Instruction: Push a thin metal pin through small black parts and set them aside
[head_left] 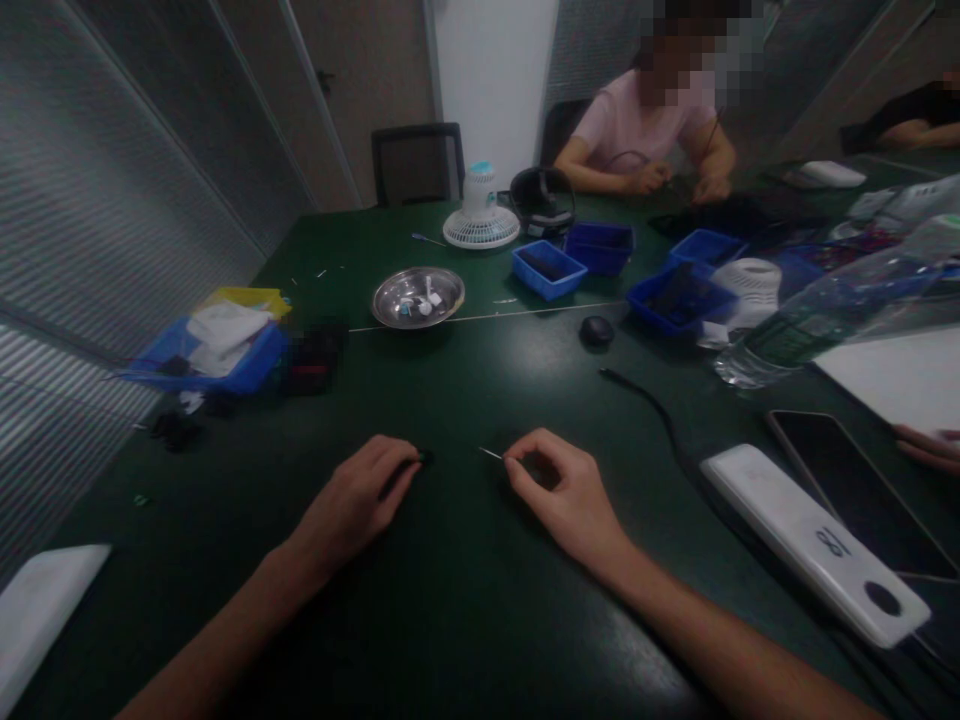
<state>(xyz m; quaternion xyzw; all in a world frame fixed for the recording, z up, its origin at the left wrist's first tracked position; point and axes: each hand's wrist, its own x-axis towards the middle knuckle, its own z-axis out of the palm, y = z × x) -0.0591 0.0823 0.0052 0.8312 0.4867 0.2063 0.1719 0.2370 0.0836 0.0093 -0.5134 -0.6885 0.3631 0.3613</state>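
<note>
Small dark green piece [426, 457], best steadied with a light pinch, jutted from the closed fingertips of the left hand [375, 478] toward the right hand [566, 490], where thumb and finger pinched a thin metal pin [490, 453] by one end (its free tip stood apart from the piece) over the green table [450, 600]

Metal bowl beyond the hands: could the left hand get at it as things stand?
Probably yes, with a forward stretch: nothing visible stands on the green tabletop between the left hand and the metal bowl, though that hand appears to pinch a small dark piece.
</note>
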